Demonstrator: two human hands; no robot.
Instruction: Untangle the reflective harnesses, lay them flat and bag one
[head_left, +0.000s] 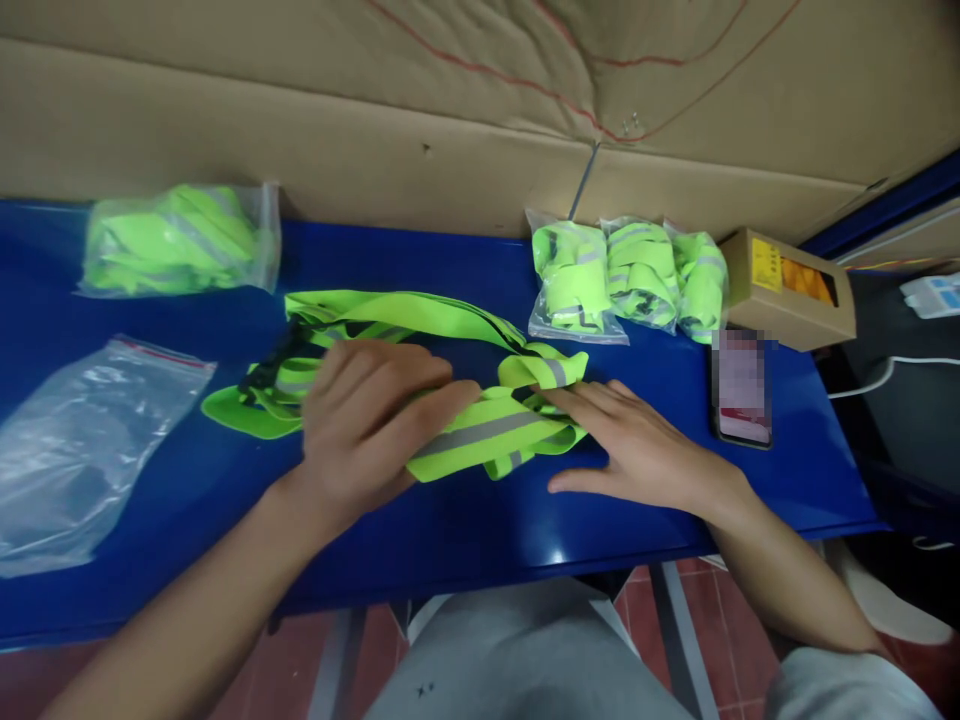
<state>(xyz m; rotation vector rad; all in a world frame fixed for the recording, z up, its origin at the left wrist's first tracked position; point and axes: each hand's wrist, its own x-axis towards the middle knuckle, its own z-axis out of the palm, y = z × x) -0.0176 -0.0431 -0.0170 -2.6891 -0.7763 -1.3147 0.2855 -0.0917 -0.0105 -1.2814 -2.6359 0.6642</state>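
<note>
Reflective strapping (469, 440) lies on the tabletop (480, 545) before you; your left hand's (367, 410) grip is closed on its bands, while your right hand's (652, 455) is open, fingers at the right end, thumb apart. Pin firmly with the left and smooth with the right fingertips—striped faces flat, loops untwisted. Count one loose strapping, four bagged bundles (574, 275), one flat plastic bag (82, 450), one box (750, 265), one phone (741, 390).
</note>
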